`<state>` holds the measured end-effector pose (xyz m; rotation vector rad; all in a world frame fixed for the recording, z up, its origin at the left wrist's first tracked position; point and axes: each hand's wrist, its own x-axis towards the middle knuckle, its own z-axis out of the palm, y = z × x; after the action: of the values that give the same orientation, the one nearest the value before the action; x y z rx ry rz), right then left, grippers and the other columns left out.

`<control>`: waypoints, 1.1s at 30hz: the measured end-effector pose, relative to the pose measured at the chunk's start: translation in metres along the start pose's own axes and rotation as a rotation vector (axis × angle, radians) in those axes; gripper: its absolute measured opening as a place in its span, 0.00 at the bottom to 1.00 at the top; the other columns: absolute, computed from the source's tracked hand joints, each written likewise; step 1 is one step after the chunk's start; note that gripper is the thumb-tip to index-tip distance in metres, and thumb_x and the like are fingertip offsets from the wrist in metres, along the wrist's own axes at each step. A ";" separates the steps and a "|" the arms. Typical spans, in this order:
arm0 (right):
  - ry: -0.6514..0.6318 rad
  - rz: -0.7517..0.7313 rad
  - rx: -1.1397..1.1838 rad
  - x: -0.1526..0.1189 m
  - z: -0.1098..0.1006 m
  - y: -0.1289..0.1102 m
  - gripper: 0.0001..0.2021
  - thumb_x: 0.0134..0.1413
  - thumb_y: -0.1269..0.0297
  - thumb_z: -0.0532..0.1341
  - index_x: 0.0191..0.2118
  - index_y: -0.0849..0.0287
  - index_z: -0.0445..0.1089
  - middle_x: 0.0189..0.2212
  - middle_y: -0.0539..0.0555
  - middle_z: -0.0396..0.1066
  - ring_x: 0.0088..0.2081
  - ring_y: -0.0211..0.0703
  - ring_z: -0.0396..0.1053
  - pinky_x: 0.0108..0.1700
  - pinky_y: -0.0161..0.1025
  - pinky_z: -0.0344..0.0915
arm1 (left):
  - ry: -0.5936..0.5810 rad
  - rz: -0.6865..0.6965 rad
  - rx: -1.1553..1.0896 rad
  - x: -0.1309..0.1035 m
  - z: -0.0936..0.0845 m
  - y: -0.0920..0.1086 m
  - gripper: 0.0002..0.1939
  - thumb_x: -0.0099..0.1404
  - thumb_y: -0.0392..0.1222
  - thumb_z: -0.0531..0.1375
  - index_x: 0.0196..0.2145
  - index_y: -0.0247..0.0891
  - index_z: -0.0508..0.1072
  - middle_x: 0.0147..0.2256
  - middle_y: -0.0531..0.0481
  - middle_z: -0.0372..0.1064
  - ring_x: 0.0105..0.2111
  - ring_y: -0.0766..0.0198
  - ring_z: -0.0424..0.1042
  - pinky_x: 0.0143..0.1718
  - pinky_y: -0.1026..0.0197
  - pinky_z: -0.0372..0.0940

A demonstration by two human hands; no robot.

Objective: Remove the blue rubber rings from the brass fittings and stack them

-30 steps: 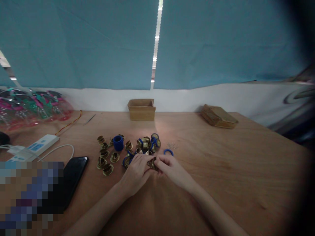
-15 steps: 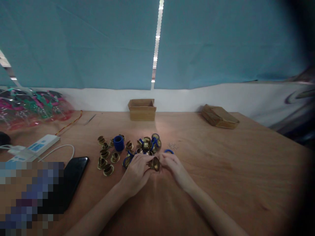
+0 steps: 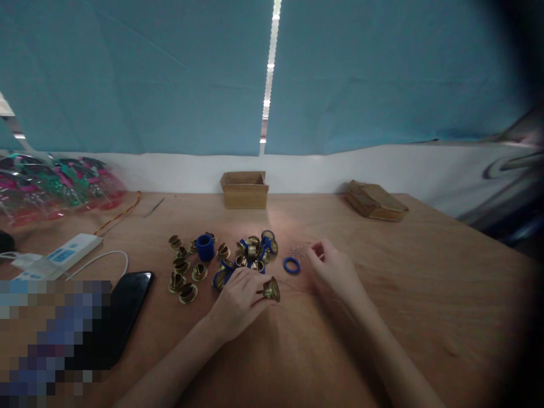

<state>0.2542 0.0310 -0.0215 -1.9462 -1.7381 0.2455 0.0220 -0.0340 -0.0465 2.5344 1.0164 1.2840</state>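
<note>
Between the thumb and fingers of my left hand (image 3: 242,297) is a flanged brass-coloured fitting (image 3: 272,289), tilted with its wide round end to the right. My right hand (image 3: 334,266) hovers beside a small heap of thin metal pins (image 3: 297,251); its fingers are curled together, and anything between them is too small to make out. A single blue ring (image 3: 291,265) lies flat between the two hands. Behind my left hand is a cluster of brass fittings with blue rings on them (image 3: 266,247). Plain brass fittings (image 3: 199,272) stand to the left around a stack of blue rings (image 3: 205,248).
An open cardboard box (image 3: 245,197) stands at the back, and another cardboard box (image 3: 376,201) lies at back right. On the left are a black phone (image 3: 134,294), a white power strip (image 3: 74,250) with cables, thin tweezers-like metal (image 3: 154,207) and plastic-wrapped goods (image 3: 63,190).
My right hand has moved away from the fitting, rightward and back to the pins, uncovering the blue ring. My left hand still holds the fitting, now turned slightly.
</note>
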 end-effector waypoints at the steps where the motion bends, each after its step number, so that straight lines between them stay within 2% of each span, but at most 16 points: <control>1: -0.025 -0.008 -0.051 0.000 0.001 0.002 0.07 0.53 0.63 0.54 0.32 0.60 0.66 0.26 0.55 0.71 0.27 0.44 0.67 0.29 0.37 0.55 | -0.001 0.002 0.003 0.000 -0.001 0.000 0.15 0.63 0.40 0.60 0.46 0.36 0.65 0.36 0.46 0.72 0.38 0.58 0.71 0.42 0.54 0.66; 5: -0.063 -0.073 -0.122 -0.001 0.010 0.008 0.10 0.56 0.62 0.53 0.37 0.62 0.67 0.34 0.60 0.73 0.34 0.47 0.69 0.34 0.37 0.57 | 0.005 0.012 0.015 0.000 -0.002 0.000 0.15 0.62 0.42 0.61 0.46 0.36 0.65 0.36 0.45 0.72 0.38 0.58 0.71 0.41 0.54 0.67; 9: -0.066 -0.071 -0.174 -0.001 0.016 0.013 0.11 0.56 0.63 0.54 0.40 0.64 0.67 0.37 0.62 0.73 0.38 0.49 0.70 0.36 0.38 0.58 | 0.013 0.036 0.030 -0.002 -0.001 -0.001 0.17 0.62 0.45 0.62 0.45 0.36 0.65 0.37 0.45 0.72 0.38 0.58 0.71 0.42 0.53 0.66; 14: -0.011 -0.075 -0.242 -0.001 0.019 0.011 0.09 0.56 0.64 0.54 0.37 0.64 0.67 0.36 0.62 0.72 0.37 0.49 0.69 0.36 0.38 0.56 | 0.009 0.056 0.049 -0.001 -0.002 0.001 0.17 0.61 0.45 0.62 0.44 0.36 0.65 0.36 0.45 0.73 0.37 0.59 0.71 0.41 0.54 0.66; 19: 0.006 -0.112 -0.096 -0.001 0.022 0.009 0.09 0.55 0.62 0.53 0.35 0.61 0.68 0.34 0.58 0.72 0.34 0.46 0.69 0.33 0.37 0.56 | 0.049 0.042 0.091 0.003 -0.017 -0.001 0.16 0.62 0.44 0.62 0.44 0.36 0.65 0.34 0.47 0.72 0.35 0.60 0.71 0.38 0.57 0.67; 21: 0.005 -0.124 -0.018 -0.001 0.023 0.008 0.10 0.55 0.62 0.53 0.34 0.60 0.68 0.32 0.57 0.72 0.32 0.44 0.68 0.32 0.36 0.56 | 0.077 0.000 0.149 0.002 -0.029 -0.004 0.15 0.62 0.43 0.61 0.45 0.37 0.65 0.35 0.47 0.73 0.35 0.60 0.72 0.39 0.57 0.67; 26: -0.011 -0.239 0.025 -0.006 0.019 -0.002 0.10 0.56 0.62 0.52 0.31 0.60 0.68 0.27 0.55 0.71 0.29 0.43 0.67 0.31 0.37 0.55 | 0.029 -0.167 0.317 -0.018 -0.066 -0.001 0.11 0.65 0.42 0.57 0.44 0.37 0.67 0.37 0.45 0.73 0.36 0.58 0.72 0.37 0.57 0.67; 28: -0.048 -0.301 -0.003 -0.011 0.017 -0.009 0.10 0.57 0.63 0.51 0.30 0.59 0.67 0.25 0.54 0.70 0.27 0.42 0.66 0.30 0.37 0.54 | -0.018 -0.266 0.362 -0.032 -0.078 0.000 0.08 0.65 0.43 0.56 0.40 0.37 0.68 0.35 0.45 0.73 0.34 0.58 0.71 0.35 0.57 0.66; 30: -0.085 -0.350 -0.019 -0.016 0.017 -0.015 0.10 0.58 0.64 0.51 0.28 0.59 0.65 0.25 0.54 0.69 0.27 0.41 0.65 0.30 0.36 0.54 | -0.135 -0.386 0.385 -0.047 -0.087 0.001 0.07 0.65 0.43 0.55 0.37 0.38 0.69 0.33 0.46 0.72 0.33 0.57 0.71 0.34 0.57 0.66; 33: -0.139 -0.431 -0.002 -0.024 0.019 -0.025 0.11 0.60 0.66 0.50 0.27 0.58 0.64 0.26 0.53 0.69 0.28 0.41 0.66 0.31 0.36 0.55 | -0.244 -0.541 0.394 -0.066 -0.096 -0.002 0.08 0.64 0.46 0.55 0.37 0.39 0.68 0.34 0.47 0.72 0.34 0.56 0.71 0.35 0.55 0.65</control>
<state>0.2203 0.0138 -0.0303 -1.5341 -2.1948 0.2259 -0.0783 -0.0910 -0.0312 2.3142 1.8628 0.6605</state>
